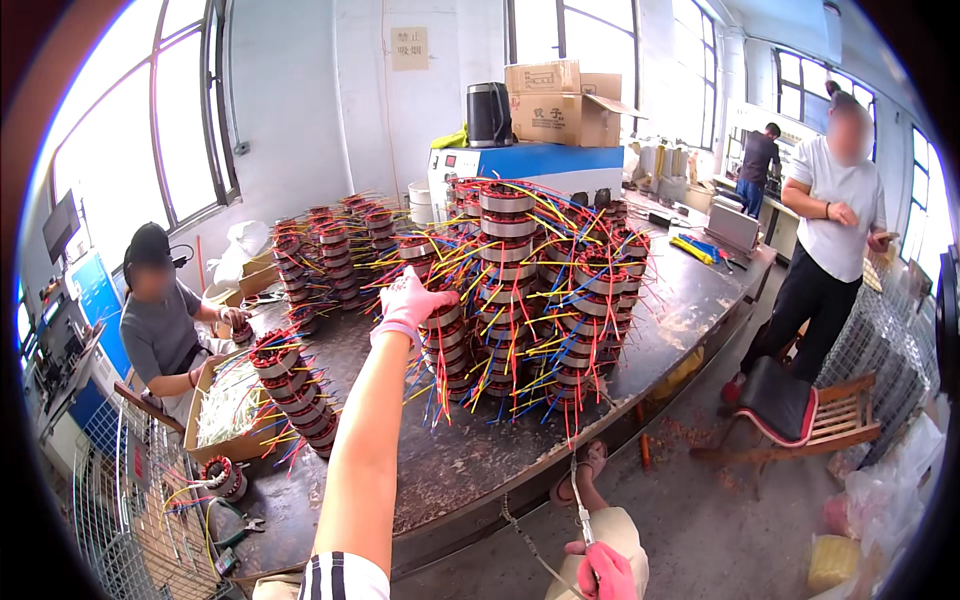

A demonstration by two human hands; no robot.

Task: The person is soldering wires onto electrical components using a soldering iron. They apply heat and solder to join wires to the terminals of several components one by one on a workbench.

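Stacks of ring-shaped motor stators (508, 225) with red, blue and yellow lead wires stand on the dark table. My left hand (408, 303), in a pink glove, reaches over the top of a shorter stator stack (446, 350) at their near side. Its fingers are bent in among the wires, and what they grip is hidden. Low in front of the table edge, my right hand (606, 574), also pink-gloved, is closed round a slim rod-like tool (584, 512). The tool points up toward a red wire (572, 425) hanging from the stacks.
A leaning stator stack (295, 392), a single stator (224, 478) and pliers (232, 525) lie at left. A seated person (165, 320) works beside a carton (225, 410). At right are a standing person (835, 200) and a wooden chair (785, 410). A blue-topped machine (570, 162) stands behind.
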